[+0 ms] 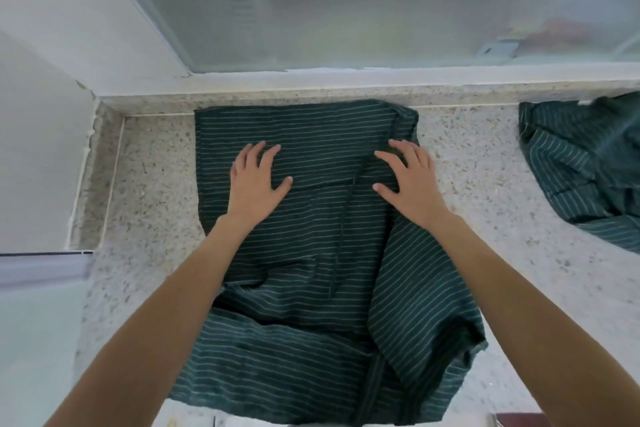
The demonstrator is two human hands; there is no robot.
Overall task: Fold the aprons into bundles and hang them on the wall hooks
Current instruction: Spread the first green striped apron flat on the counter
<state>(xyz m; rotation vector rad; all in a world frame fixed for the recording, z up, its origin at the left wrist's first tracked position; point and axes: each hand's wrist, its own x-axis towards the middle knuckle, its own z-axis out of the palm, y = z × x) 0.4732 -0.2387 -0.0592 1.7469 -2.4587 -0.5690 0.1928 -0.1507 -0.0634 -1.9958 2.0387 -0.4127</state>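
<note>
Speckled terrazzo forms the counter [149,184], on which a dark green pinstriped apron [311,253] is spread, partly folded, its far edge against the ledge below a frosted glass window [346,3]. The left hand [254,180] is laid flat on the apron, fingers spread, nothing gripped. The right hand [410,180] is pressed likewise, palm down. A second striped apron [585,166] is heaped at the far right.
</note>
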